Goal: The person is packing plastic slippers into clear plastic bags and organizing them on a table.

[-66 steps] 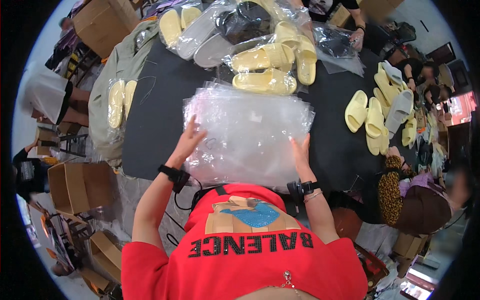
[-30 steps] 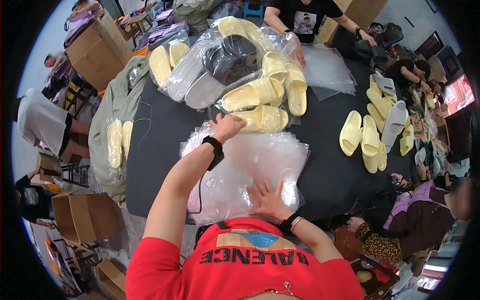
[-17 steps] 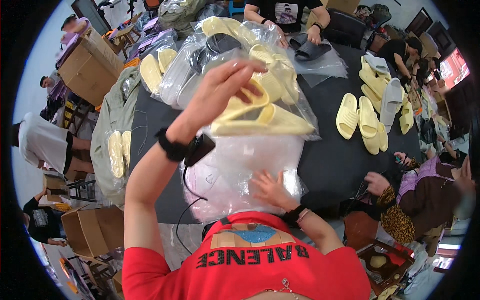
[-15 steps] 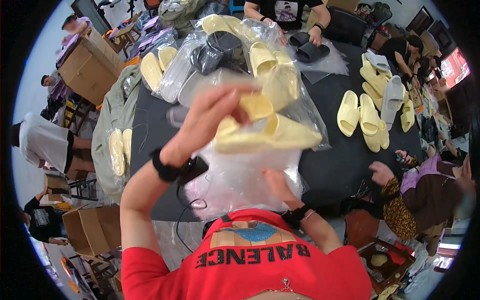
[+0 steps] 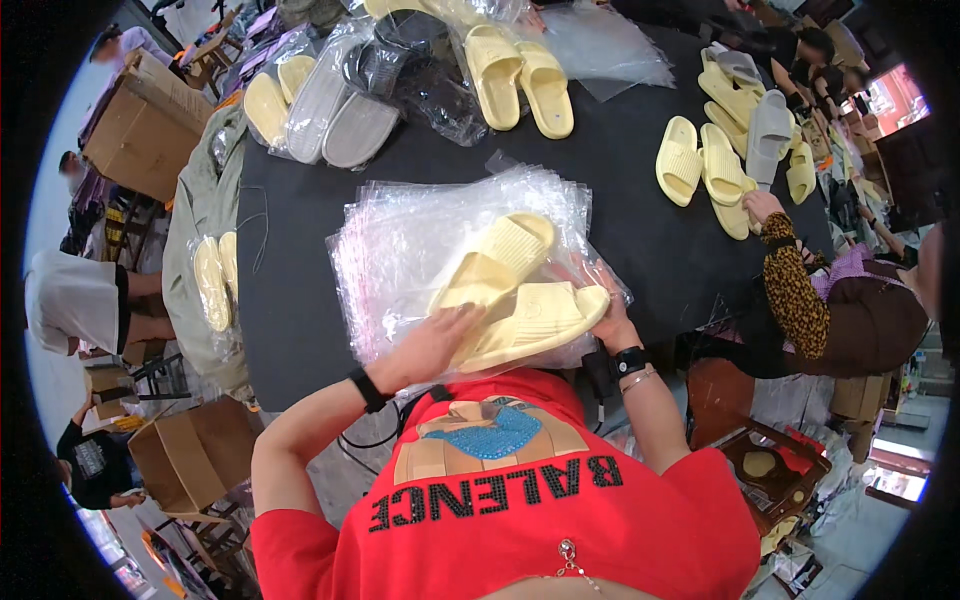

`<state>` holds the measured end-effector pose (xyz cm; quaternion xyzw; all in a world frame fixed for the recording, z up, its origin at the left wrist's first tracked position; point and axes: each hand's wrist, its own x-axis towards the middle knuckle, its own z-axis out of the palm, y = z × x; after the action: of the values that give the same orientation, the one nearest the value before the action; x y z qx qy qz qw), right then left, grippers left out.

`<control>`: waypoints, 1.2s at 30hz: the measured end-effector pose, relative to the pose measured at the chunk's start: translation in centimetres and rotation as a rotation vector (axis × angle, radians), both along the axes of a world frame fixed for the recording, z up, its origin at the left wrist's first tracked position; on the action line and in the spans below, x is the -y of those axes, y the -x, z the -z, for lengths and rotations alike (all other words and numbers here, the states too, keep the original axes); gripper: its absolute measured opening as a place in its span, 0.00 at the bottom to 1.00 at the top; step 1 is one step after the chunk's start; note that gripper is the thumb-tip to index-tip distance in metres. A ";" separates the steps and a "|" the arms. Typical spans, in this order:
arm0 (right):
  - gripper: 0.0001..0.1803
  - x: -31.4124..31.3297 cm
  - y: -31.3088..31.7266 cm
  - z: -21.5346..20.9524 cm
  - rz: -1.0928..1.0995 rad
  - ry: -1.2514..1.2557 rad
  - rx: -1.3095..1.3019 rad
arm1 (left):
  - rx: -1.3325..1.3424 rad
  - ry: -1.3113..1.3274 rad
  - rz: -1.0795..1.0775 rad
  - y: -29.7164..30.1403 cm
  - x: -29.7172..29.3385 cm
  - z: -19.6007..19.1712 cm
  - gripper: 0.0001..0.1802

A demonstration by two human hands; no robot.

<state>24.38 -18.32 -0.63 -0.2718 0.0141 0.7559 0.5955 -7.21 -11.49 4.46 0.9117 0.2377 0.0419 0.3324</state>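
Observation:
A pair of pale yellow slippers with ribbed straps lies slantwise on a thick stack of clear plastic bags in front of me. The nearer slipper is turned on its side, its strap facing up. My left hand is closed on the left ends of the pair. Beside the right end of the nearer slipper, my right hand touches it with fingers stretched out. Clear film lies about these fingers, and whether they pinch it is unclear.
Bagged grey slippers, bagged black slippers and another yellow pair stand along the far side of the dark table. Loose yellow slippers lie at the right, where a co-worker's hand reaches in. Cardboard boxes stand left.
The yellow slippers have come down from the air onto the bag stack. My left hand has dropped to their left ends; my right hand has moved up beside them. My view has shifted.

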 end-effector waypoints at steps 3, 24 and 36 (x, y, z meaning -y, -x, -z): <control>0.31 -1.5 1.5 -0.8 -0.032 -0.061 0.003 | 0.088 0.053 -0.138 -3.0 -1.8 0.7 0.32; 0.20 2.2 1.1 0.2 0.007 0.059 0.605 | 0.058 -0.290 -0.160 -8.3 -3.5 6.6 0.19; 0.08 1.6 -0.3 0.8 0.100 0.326 0.962 | -0.021 -0.421 -0.348 -0.6 -6.5 6.1 0.15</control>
<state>24.66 -19.96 -1.38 -0.6774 -0.1310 0.5038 0.5198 -6.57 -5.00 -1.59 0.9065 0.3804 0.1375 0.1207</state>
